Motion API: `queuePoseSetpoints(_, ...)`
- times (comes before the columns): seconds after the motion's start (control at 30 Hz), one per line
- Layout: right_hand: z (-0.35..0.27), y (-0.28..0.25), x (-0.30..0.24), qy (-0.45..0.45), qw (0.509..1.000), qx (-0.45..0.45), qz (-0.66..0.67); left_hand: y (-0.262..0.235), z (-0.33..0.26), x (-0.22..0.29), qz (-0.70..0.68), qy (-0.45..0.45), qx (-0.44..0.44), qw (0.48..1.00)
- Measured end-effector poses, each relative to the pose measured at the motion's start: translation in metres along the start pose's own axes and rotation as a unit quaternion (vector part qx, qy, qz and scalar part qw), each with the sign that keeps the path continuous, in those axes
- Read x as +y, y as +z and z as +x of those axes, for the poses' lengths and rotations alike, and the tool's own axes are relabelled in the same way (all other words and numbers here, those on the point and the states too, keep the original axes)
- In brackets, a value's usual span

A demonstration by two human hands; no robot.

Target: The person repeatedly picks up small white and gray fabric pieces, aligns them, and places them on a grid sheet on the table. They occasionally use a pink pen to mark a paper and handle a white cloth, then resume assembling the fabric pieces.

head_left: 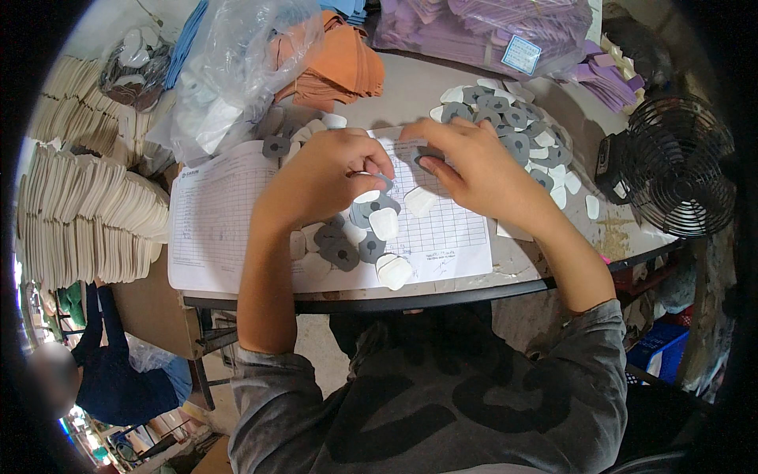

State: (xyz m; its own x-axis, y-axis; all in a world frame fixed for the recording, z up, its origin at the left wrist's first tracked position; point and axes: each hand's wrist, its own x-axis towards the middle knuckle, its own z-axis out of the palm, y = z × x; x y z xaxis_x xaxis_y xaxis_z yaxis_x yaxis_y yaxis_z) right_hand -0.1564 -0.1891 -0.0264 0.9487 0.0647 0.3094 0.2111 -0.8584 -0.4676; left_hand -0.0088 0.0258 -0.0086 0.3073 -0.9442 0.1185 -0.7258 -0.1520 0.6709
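My left hand (325,172) is closed, thumb and fingers pinching the edge of a small grey piece (386,182); my fingers hide most of it. Between the thumb and fingers of my right hand (483,175) is a dark grey pad (427,153), held above the printed sheets. Under and between my hands lies a loose heap of rounded white pieces (384,224) and grey pads with a dark keyhole-shaped mark (342,254). A white piece (420,202) rests apart on the paper, near my right thumb.
Printed sheets (213,225) cover the table's near part. A larger pile of grey and white pieces (517,146) lies right. A black fan (681,167) stands beyond it. Orange sheets (343,63), a clear bag (229,79) and bagged purple pieces (474,35) sit behind; cream stacks (91,213) rise left.
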Motion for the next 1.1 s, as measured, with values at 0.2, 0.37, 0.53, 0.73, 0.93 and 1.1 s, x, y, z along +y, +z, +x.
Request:
queuePoseSetpoints(0.2,-0.005,-0.001,-0.001,-0.086,0.991,-0.073,-0.078,0.000,0.000,-0.007,0.026,0.024,0.020,0.999)
queuePoseSetpoints(0.37,-0.005,0.006,-0.003,-0.111,0.985,-0.134,-0.018,0.000,0.002,-0.010,0.051,0.042,0.030,0.997)
queuePoseSetpoints(0.53,-0.002,-0.007,0.013,-0.058,0.985,-0.103,-0.123,-0.002,0.001,-0.007,0.021,-0.009,0.027,0.999)
queuePoseSetpoints(0.73,-0.003,-0.016,0.014,-0.055,0.989,0.006,-0.140,-0.003,0.006,-0.004,0.023,-0.006,0.052,0.998)
queuePoseSetpoints(0.93,0.001,0.005,0.000,-0.027,0.999,0.025,0.031,0.003,0.011,-0.003,-0.131,-0.044,0.100,0.985)
queuePoseSetpoints(1.1,0.007,0.015,-0.002,0.046,0.984,0.070,0.155,0.011,0.016,-0.001,-0.237,-0.052,0.106,0.964)
